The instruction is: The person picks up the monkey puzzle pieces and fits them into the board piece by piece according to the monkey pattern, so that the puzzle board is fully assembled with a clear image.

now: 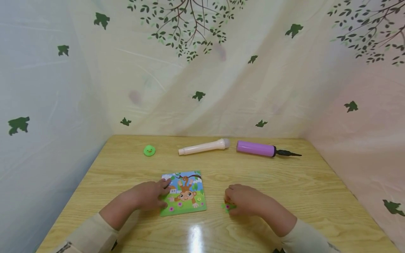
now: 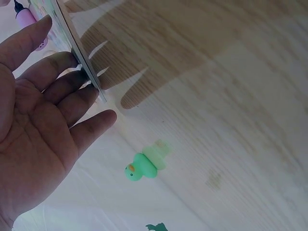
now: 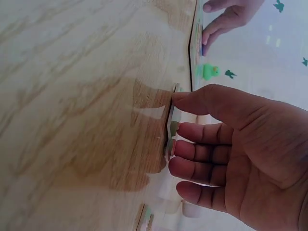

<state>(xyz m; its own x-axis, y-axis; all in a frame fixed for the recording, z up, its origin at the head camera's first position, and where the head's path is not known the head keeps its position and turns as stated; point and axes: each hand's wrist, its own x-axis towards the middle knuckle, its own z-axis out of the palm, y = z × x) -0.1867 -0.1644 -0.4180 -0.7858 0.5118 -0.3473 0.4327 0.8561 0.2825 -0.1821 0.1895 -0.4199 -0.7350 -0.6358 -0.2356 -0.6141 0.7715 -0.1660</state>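
Observation:
A square monkey picture puzzle point(image 1: 188, 193) lies flat on the table. My left hand point(image 1: 150, 195) rests at its left side, fingers straight over the edge. In the left wrist view the fingertips point(image 2: 91, 89) of that hand touch the board's thin edge. To the right of the board, my right hand point(image 1: 246, 199) pinches a small green and brown puzzle piece point(image 1: 227, 207) with a pink flower, low at the tabletop. In the right wrist view the thumb and curled fingers meet the flat piece point(image 3: 170, 125); whether it is one piece or two joined, I cannot tell.
Toward the back of the table point(image 1: 126, 168) stands a green toy duck point(image 1: 149, 150). A pale pink microphone-shaped stick point(image 1: 204, 146) and a purple hand pump point(image 1: 256, 148) with a black nozzle lie beside it. Behind hangs a leaf-patterned cloth point(image 1: 158, 88).

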